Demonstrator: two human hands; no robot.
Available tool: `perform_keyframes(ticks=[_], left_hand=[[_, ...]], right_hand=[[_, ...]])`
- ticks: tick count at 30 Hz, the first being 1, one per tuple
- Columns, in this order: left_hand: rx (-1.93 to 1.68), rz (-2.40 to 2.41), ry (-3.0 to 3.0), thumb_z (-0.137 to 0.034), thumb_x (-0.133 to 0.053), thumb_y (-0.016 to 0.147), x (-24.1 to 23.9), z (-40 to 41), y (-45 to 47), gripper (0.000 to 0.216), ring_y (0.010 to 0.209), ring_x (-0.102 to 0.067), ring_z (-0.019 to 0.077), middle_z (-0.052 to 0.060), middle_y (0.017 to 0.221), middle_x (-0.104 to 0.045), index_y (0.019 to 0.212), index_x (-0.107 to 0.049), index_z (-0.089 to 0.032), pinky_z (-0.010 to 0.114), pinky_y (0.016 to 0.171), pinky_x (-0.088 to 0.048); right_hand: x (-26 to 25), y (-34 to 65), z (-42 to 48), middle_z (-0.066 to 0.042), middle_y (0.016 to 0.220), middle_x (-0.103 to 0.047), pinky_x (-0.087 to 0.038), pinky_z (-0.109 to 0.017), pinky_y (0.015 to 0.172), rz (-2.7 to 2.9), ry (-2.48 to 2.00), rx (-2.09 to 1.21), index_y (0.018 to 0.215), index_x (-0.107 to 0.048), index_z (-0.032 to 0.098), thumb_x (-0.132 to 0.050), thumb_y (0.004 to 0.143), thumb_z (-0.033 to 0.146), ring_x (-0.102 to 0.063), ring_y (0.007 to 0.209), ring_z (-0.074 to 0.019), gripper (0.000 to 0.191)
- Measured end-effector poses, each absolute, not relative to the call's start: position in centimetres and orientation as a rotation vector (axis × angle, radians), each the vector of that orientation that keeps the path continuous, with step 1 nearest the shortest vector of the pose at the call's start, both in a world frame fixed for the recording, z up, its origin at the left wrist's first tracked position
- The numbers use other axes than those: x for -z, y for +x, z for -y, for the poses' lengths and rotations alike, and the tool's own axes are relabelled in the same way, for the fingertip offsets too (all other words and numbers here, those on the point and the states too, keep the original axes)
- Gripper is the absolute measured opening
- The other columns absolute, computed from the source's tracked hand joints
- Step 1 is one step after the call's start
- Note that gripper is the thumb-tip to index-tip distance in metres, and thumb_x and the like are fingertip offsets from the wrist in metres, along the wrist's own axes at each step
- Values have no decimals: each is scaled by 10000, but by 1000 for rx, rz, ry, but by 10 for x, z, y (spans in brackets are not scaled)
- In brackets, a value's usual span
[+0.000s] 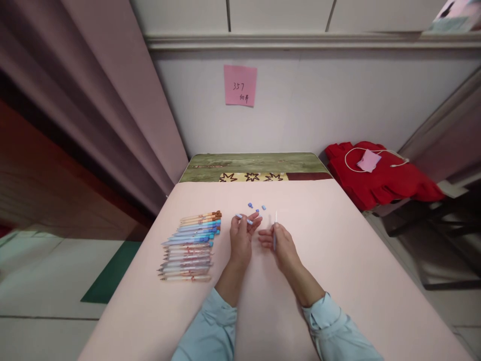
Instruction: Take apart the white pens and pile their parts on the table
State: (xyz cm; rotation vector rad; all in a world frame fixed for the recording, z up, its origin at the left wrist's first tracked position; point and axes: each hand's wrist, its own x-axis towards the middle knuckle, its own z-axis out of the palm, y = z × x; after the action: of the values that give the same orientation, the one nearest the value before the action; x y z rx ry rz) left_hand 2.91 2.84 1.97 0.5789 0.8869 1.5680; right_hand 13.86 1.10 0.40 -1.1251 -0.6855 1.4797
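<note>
My left hand (241,239) is closed on a short light-blue pen barrel (244,218), held between thumb and fingers and tilted down to the right. In my right hand (280,243) is a slim light-blue pen part (274,239), upright, with a thin white tip (276,216) pointing away from me. The two hands are a small gap apart above the table. Just beyond them lie a few small blue pieces (250,205). To the left of my left hand, several pens (191,245) lie side by side in a column, with brown, blue and clear ends.
A pale pink cover (323,311) lies over the table, with a green patterned strip (248,163) along its far edge. The wall behind carries a pink note (240,85). At the right, red cloth (391,180) holds a white cable (349,161). A curtain (124,100) hangs at the left.
</note>
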Motion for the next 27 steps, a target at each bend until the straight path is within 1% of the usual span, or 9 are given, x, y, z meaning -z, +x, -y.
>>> perform_keyframes(ticks=[3,6,11,14,16,19,23,25,27], left_hand=[[-1443,-980,923,-403,-605,871,-23,-23,32,232,939,-693,206,109,1038,-722,929,-509,-201,365,896,-495],[-1347,-1024,1071,-411,-606,867,-23,-22,33,237,924,-687,199,106,1032,-721,945,-522,-203,336,854,-503],[-1449,-989,864,-415,-590,859,-16,-29,30,240,852,-678,180,83,977,-709,919,-494,-204,352,828,-511],[-1593,-1056,784,-380,-560,856,-18,-32,24,189,757,-642,141,16,824,-666,908,-493,-210,308,787,-502],[-1573,-1190,913,-343,-566,835,-21,-31,20,147,667,-595,121,-28,702,-601,886,-521,-213,260,716,-484],[-1285,-1350,1270,-319,-597,798,-27,-25,18,113,633,-576,134,-27,660,-597,842,-583,-216,245,643,-460],[-959,-1478,1533,-299,-658,750,-27,-18,23,88,691,-615,166,-8,730,-674,821,-654,-249,258,657,-458],[-972,-1489,1543,-265,-690,722,-24,-18,24,81,680,-613,174,-4,720,-680,800,-670,-264,253,633,-440],[-1086,-1421,1457,-243,-714,707,-21,-20,25,70,644,-595,172,11,687,-669,763,-674,-257,244,591,-414]], right_hand=[[-3,137,-14,-62,827,-718,-551,-307,608,528,-922,-1630,836,-553,203,-690,796,504,-689,705,-197,333],[-5,137,-16,-73,878,-722,-582,-320,688,459,-798,-1688,863,-606,180,-735,786,390,-703,779,-201,258],[-8,139,-17,-80,793,-725,-590,-268,734,339,-906,-1683,801,-628,155,-696,831,256,-707,751,-163,125],[-9,140,-17,-101,807,-734,-592,-303,757,296,-908,-1692,788,-620,154,-633,873,231,-714,785,-184,115],[-8,140,-17,-102,823,-736,-591,-328,769,273,-880,-1692,779,-612,160,-616,879,222,-714,817,-198,117],[-5,140,-18,-86,810,-728,-584,-323,730,276,-834,-1671,774,-609,165,-641,857,234,-705,788,-196,113],[-1,142,-17,-32,753,-696,-533,-243,593,342,-818,-1647,795,-618,171,-705,806,312,-656,662,-149,166],[-1,142,-16,-13,740,-677,-495,-217,550,384,-823,-1659,798,-616,178,-729,781,350,-632,644,-135,206],[-4,143,-16,-10,756,-671,-484,-222,559,407,-818,-1666,794,-606,188,-737,772,368,-627,664,-137,224]])
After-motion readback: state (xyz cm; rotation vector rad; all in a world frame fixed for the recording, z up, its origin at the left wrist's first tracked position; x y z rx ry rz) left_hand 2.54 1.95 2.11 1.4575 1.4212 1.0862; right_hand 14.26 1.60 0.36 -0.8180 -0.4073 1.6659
